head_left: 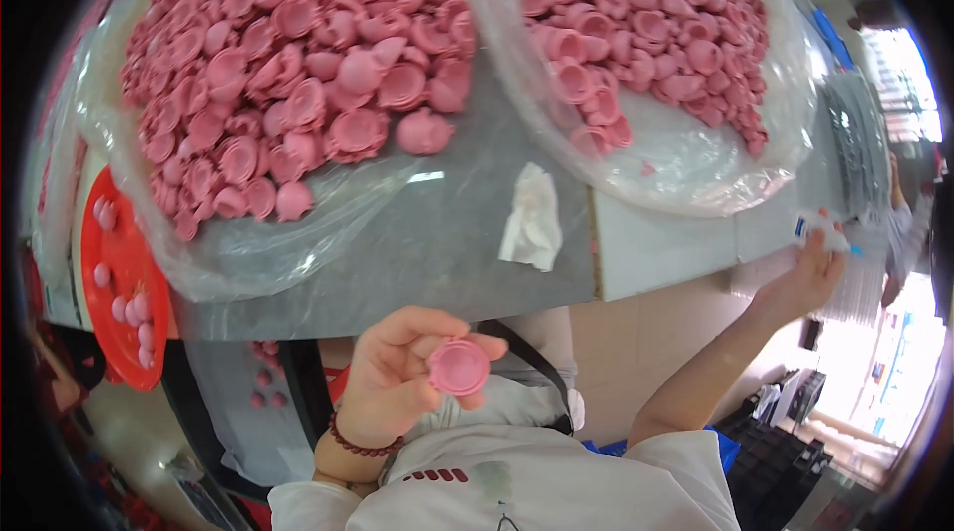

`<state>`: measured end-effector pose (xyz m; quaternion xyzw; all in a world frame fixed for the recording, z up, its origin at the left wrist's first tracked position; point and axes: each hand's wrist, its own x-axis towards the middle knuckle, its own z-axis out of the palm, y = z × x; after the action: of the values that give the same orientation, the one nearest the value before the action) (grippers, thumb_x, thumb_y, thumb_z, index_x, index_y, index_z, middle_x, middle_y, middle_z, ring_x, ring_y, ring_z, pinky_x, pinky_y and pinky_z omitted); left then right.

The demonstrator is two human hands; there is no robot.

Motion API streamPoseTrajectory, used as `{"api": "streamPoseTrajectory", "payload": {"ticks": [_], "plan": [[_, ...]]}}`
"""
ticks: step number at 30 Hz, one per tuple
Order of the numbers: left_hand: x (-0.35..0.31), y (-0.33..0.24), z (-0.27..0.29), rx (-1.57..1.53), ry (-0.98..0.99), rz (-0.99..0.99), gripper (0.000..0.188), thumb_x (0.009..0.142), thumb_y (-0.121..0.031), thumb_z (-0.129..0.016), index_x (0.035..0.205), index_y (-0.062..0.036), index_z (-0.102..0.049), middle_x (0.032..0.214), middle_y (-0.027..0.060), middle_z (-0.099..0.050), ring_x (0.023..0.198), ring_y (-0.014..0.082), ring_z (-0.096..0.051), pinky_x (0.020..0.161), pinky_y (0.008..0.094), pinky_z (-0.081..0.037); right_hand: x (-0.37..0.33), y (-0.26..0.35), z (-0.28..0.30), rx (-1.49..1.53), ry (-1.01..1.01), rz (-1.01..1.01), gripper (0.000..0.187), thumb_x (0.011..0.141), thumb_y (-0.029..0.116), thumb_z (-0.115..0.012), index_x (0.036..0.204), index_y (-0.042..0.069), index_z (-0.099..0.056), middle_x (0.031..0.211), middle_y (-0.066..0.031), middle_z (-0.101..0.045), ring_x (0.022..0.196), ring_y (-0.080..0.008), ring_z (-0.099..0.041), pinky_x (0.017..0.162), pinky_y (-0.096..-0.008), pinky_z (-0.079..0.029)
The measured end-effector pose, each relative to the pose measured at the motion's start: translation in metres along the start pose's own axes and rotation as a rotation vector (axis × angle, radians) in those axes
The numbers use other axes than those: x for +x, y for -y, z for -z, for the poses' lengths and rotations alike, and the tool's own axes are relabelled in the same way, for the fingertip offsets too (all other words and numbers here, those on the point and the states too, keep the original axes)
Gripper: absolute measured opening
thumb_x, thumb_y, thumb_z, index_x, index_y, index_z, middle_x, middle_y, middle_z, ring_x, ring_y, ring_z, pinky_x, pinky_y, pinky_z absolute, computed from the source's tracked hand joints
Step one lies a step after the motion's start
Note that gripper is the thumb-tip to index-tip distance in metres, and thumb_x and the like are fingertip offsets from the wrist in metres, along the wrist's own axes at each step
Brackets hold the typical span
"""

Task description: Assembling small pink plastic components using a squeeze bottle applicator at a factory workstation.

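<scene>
Held up in front of my chest, my left hand (393,367) pinches a small round pink plastic half-shell (460,368), its hollow side showing and a little tab on its rim. A bracelet of dark red beads circles that wrist. Far out to the right, my right hand (819,268) has its fingers closed on a thin whitish crumpled thing (823,233) with a dark blue patch; whether it is tissue or plastic I cannot make out. Ahead on the grey table (427,248) lies a large heap of similar pink shells (298,64) on clear plastic sheeting.
A second pink heap (656,34) lies in a clear plastic bag (686,178) at the right. Between them rests a crumpled white tissue (533,218). At the left stands a red tray (119,278) with several pink pieces. Black crates (775,461) sit low at the right.
</scene>
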<state>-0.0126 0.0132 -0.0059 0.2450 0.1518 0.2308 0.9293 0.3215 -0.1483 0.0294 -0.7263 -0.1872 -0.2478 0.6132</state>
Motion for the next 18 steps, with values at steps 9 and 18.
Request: {"api": "streamPoseTrajectory", "payload": {"ticks": [9,18], "plan": [[0.003,0.003,-0.006,0.154,-0.06,-0.141,0.044,0.07,-0.016,-0.072,0.101,0.0038,-0.048,0.094,0.0256,-0.059,0.063,0.0183,-0.063,0.057,0.0273,-0.053,0.06,-0.093,0.017,-0.446,-0.178,0.273,0.047,0.072,0.016,-0.071,0.108,-0.004,-0.049,0.094,-0.011,-0.058,0.085,-0.0178,-0.054,0.075,-0.028,-0.043],[0.0,0.006,-0.01,0.183,0.03,-0.116,0.046,0.07,-0.016,-0.073,0.102,0.0042,-0.046,0.098,0.0282,-0.057,0.064,0.0227,-0.064,0.058,0.0306,-0.054,0.054,-0.032,-0.052,-0.742,0.617,0.293,0.021,0.075,0.014,-0.065,0.09,0.0,-0.058,0.08,-0.0028,-0.06,0.066,-0.0126,-0.05,0.062,-0.0258,-0.041]]}}
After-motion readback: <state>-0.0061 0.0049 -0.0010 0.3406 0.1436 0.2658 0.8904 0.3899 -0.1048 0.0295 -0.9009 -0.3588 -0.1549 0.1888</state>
